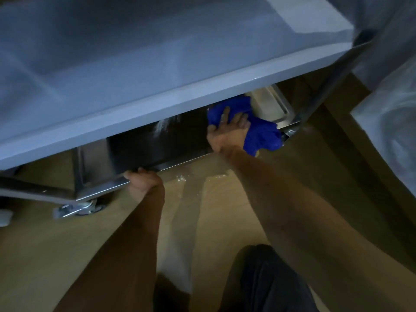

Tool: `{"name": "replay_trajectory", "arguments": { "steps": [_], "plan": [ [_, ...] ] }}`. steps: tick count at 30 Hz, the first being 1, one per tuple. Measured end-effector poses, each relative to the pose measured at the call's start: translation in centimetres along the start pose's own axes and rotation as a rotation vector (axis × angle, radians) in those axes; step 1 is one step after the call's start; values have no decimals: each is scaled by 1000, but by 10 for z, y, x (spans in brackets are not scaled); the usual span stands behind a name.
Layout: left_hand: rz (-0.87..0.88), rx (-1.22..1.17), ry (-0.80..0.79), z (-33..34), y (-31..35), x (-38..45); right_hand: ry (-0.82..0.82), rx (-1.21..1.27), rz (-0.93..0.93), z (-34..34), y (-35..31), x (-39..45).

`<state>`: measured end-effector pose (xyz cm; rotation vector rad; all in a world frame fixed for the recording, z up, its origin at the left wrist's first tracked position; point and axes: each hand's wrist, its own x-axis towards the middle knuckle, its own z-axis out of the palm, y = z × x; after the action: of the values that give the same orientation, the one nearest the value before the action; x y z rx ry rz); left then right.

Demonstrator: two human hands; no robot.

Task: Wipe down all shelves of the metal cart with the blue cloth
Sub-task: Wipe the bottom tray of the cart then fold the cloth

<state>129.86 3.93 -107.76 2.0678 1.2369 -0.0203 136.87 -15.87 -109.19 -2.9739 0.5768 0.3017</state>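
Tan wooden floor [67,255], dimly lit

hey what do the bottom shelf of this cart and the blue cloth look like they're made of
Bottom shelf: seemingly stainless steel with a brushed, shiny finish; it mirrors light in streaks, and its front lip gleams.
Blue cloth: soft fabric, possibly microfibre; it bunches in loose folds under the right hand and looks matte. The weave is too blurred to tell.

Indoor workroom, kind unclear, tan wood-look floor [225,210], wheeled stainless steel cart [157,86], swivel caster [87,207], white wall [387,131]
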Motion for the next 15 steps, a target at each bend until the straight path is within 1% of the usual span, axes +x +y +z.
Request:
{"name": "replay_trajectory", "arguments": {
  "steps": [1, 3, 4, 6, 7, 9, 11, 14, 15],
  "plan": [
    [-25, -33, -15, -2, 1, 1, -25, 4, -68, 1, -29, -7],
    [3, 10, -49, -9, 0, 6, -139, 53, -236, 1, -88, -22],
    [13, 14, -81, -12, 0, 10, -193, 70, -352, 2, -116, -35],
    [3, 7, -130, -21, 3, 13, -239, 61, -556, 6, -163, -58],
    [-15, -8, -158, -26, 5, 15, -250, 60, -624, 7, -178, -64],
    [-49, -52, -205, -28, 4, 21, -263, 65, -656, 5, -186, -66],
    [-25, -58, -219, -29, 5, 26, -258, 89, -638, 4, -175, -64],
    [10, -31, -282, -28, 5, 29, -154, 120, -495, 9, -134, -63],
    [-12, -43, -324, -29, 5, 29, -127, 124, -431, 11, -117, -62]
  ]
}}
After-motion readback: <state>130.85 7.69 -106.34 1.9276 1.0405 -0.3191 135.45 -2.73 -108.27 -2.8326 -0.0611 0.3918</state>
